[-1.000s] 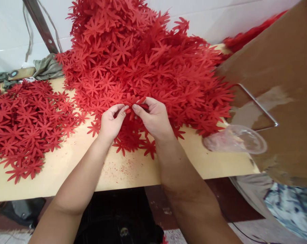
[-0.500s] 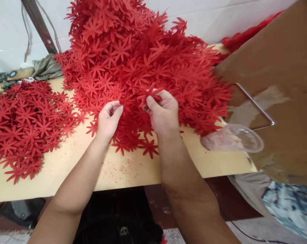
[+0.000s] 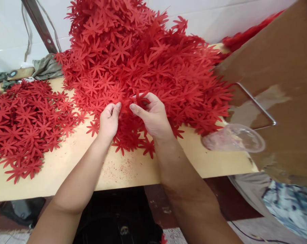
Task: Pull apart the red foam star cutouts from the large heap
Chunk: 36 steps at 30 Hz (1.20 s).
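A large heap of red flower-shaped cutouts [image 3: 122, 51] with narrow petals rises in front of both hands. My left hand [image 3: 109, 122] is at its near edge, thumb and forefinger pinched on what looks like a red flower cutout [image 3: 125, 103], blurred against the heap. Just to the right, my right hand [image 3: 155, 117] curls its fingers around another red flower cutout [image 3: 142, 98], its thumb stretched toward the left hand. The two hands are close but apart. Several loose cutouts [image 3: 128, 140] lie on the table below and between them.
A lower pile of red cutouts [image 3: 21, 122] covers the left of the table [image 3: 74, 162]. A clear plastic tub [image 3: 232, 139] lies near the right edge, beside a brown cardboard panel [image 3: 277, 84] with a metal bar [image 3: 256, 103]. Grey cloth [image 3: 48, 67] sits back left.
My right hand has moved left toward my left hand, and its thumb has swung off the flower cutout it holds. My left hand has turned slightly, its thumb now more upright.
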Motion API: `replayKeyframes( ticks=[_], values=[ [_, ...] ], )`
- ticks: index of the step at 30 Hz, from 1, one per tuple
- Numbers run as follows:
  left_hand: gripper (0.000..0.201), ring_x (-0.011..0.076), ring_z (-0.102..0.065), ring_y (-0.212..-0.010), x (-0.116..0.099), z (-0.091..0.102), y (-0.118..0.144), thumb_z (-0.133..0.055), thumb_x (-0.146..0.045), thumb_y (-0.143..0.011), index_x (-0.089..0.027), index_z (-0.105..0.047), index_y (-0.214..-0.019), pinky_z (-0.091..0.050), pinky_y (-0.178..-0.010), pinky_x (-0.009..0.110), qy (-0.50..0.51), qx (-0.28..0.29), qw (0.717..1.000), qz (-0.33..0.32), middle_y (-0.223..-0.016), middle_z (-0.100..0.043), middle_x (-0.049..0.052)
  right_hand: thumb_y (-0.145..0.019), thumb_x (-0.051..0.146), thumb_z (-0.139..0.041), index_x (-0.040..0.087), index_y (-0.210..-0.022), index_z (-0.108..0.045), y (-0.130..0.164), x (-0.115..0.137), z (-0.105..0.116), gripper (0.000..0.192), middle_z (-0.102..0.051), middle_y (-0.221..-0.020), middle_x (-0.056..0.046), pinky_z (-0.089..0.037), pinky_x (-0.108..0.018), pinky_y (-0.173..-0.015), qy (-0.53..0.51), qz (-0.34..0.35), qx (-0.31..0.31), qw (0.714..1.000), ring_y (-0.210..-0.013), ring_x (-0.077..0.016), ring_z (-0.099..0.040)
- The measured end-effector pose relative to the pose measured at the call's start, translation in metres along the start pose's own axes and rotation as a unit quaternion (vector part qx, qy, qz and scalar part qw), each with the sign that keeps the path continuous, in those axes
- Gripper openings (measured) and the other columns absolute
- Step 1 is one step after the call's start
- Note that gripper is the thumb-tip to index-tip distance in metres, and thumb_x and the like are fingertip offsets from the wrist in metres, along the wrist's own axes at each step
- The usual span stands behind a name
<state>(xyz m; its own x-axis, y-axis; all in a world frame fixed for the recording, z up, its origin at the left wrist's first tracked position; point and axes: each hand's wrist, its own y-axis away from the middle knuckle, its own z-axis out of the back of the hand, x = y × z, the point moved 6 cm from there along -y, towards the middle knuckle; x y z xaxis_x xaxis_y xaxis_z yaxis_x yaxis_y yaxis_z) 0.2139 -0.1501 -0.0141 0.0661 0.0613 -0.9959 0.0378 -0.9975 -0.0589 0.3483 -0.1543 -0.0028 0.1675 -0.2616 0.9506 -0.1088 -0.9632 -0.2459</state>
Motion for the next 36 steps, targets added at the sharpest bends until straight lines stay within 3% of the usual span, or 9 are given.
replayKeyframes(
  ticks=[6, 10, 12, 20, 23, 26, 29, 33, 36],
  values=[
    [0.036, 0.0048, -0.039, -0.048, 0.005, -0.003, 0.000, -0.061, -0.040, -0.084, -0.018, -0.044, -0.060, -0.035, -0.051, 0.020, 0.035, 0.023, 0.999, 0.009, -0.053, -0.045, -0.007, -0.058, 0.055, -0.079, 0.025, -0.083, -0.057, 0.000, -0.003, -0.003, 0.045, -0.064, -0.083, 0.002, -0.054, -0.026, -0.072, -0.004, -0.016, 0.016, 1.000, -0.074, -0.0107, -0.060],
    [0.014, 0.0061, -0.057, -0.063, 0.006, -0.009, 0.000, -0.069, -0.026, -0.077, -0.019, -0.057, -0.077, -0.048, -0.069, 0.021, 0.096, 0.041, 0.995, -0.002, -0.067, -0.062, -0.005, -0.059, 0.056, -0.077, 0.026, -0.084, -0.057, 0.000, -0.006, -0.004, 0.045, -0.064, -0.084, 0.002, -0.054, -0.025, -0.070, -0.023, -0.027, 0.022, 0.999, -0.073, -0.0099, -0.060],
    [0.013, 0.0072, -0.061, -0.068, 0.006, -0.010, 0.000, -0.070, -0.023, -0.075, -0.018, -0.059, -0.079, -0.050, -0.074, 0.022, 0.096, 0.042, 0.994, 0.003, -0.070, -0.065, -0.004, -0.060, 0.057, -0.077, 0.026, -0.083, -0.056, 0.000, -0.005, -0.004, 0.044, -0.064, -0.085, 0.002, -0.054, -0.024, -0.073, -0.021, -0.025, 0.024, 0.999, -0.076, -0.0100, -0.061],
    [0.033, 0.0089, -0.053, -0.055, 0.007, -0.006, -0.001, -0.067, -0.045, -0.077, -0.017, -0.059, -0.061, -0.043, -0.057, 0.023, 0.030, 0.061, 0.997, 0.018, -0.050, -0.052, -0.004, -0.057, 0.048, -0.081, 0.023, -0.080, -0.059, 0.006, -0.004, -0.016, 0.041, -0.065, -0.080, 0.002, -0.054, -0.028, -0.079, -0.010, -0.041, 0.070, 0.997, -0.079, -0.0121, -0.062],
    [0.030, 0.0078, -0.052, -0.054, 0.007, -0.008, 0.000, -0.063, -0.042, -0.081, -0.017, -0.059, -0.065, -0.043, -0.057, 0.022, 0.046, 0.064, 0.997, 0.008, -0.054, -0.055, -0.004, -0.061, 0.040, -0.080, 0.022, -0.072, -0.060, 0.004, -0.005, -0.009, 0.029, -0.064, -0.076, 0.003, -0.054, -0.028, -0.076, -0.016, -0.029, 0.027, 0.999, -0.073, -0.0108, -0.059],
    [0.009, 0.0070, -0.058, -0.065, 0.007, -0.012, 0.003, -0.068, -0.025, -0.078, -0.018, -0.064, -0.080, -0.047, -0.066, 0.021, 0.058, 0.085, 0.995, 0.006, -0.074, -0.066, -0.002, -0.064, 0.037, -0.076, 0.023, -0.069, -0.059, -0.001, -0.008, 0.003, 0.022, -0.062, -0.074, 0.004, -0.053, -0.027, -0.072, -0.019, -0.013, -0.035, 0.999, -0.069, -0.0101, -0.058],
    [0.012, 0.0076, -0.060, -0.068, 0.010, -0.014, 0.003, -0.069, -0.016, -0.074, -0.018, -0.065, -0.085, -0.049, -0.071, 0.022, 0.025, 0.090, 0.996, 0.015, -0.081, -0.069, -0.001, -0.070, 0.044, -0.072, 0.024, -0.072, -0.056, -0.006, -0.014, 0.017, 0.025, -0.059, -0.074, 0.003, -0.051, -0.025, -0.064, -0.012, -0.002, -0.079, 0.997, -0.068, -0.0103, -0.057],
    [0.012, 0.0098, -0.062, -0.075, 0.010, -0.009, 0.000, -0.067, -0.015, -0.074, -0.018, -0.066, -0.085, -0.050, -0.079, 0.026, 0.006, 0.043, 0.999, 0.010, -0.083, -0.070, 0.000, -0.078, 0.061, -0.057, 0.026, -0.078, -0.050, -0.010, -0.016, 0.026, 0.036, -0.056, -0.077, 0.001, -0.049, -0.028, -0.060, 0.004, 0.015, -0.093, 0.996, -0.071, -0.0124, -0.056],
    [0.001, 0.0098, -0.060, -0.069, 0.009, -0.007, 0.000, -0.067, -0.017, -0.075, -0.017, -0.065, -0.076, -0.048, -0.074, 0.025, -0.023, 0.035, 0.999, 0.019, -0.073, -0.068, -0.001, -0.077, 0.062, -0.057, 0.026, -0.079, -0.049, -0.010, -0.017, 0.027, 0.037, -0.054, -0.077, 0.001, -0.051, -0.029, -0.061, -0.032, 0.000, -0.090, 0.995, -0.069, -0.0126, -0.055]
  ],
)
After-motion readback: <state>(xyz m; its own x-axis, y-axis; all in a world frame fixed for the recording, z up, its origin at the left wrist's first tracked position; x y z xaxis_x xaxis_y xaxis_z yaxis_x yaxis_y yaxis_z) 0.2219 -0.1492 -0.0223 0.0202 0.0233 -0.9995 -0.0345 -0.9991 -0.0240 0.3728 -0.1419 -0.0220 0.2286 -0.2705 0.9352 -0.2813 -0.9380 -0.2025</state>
